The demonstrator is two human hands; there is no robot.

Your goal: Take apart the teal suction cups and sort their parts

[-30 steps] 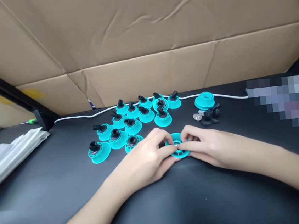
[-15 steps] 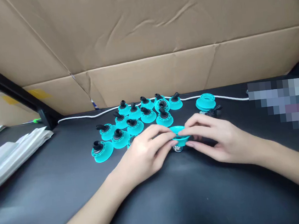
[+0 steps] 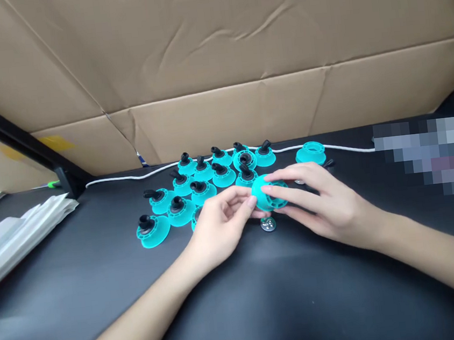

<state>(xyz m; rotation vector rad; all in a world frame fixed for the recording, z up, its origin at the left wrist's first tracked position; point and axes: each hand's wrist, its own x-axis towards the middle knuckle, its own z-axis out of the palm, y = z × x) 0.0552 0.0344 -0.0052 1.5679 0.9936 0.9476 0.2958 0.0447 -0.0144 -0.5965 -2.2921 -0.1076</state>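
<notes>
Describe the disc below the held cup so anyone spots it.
On the black tabletop, find the left hand and right hand at a turquoise cup. Just below it in view lies the disc: shiny silver, unlike the turquoise cups beyond.

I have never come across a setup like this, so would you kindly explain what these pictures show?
There is no machine here: one camera, worn on a person's head, looks forward and down at their bare hands. The left hand and right hand hold a turquoise cup-shaped part between their fingers. A shiny silver disc lies on the black tabletop just below it in view. Beyond, mostly to the left, stands a group of turquoise bases with black fittings. A turquoise piece sits farther back on the right, and a white cable runs behind.
</notes>
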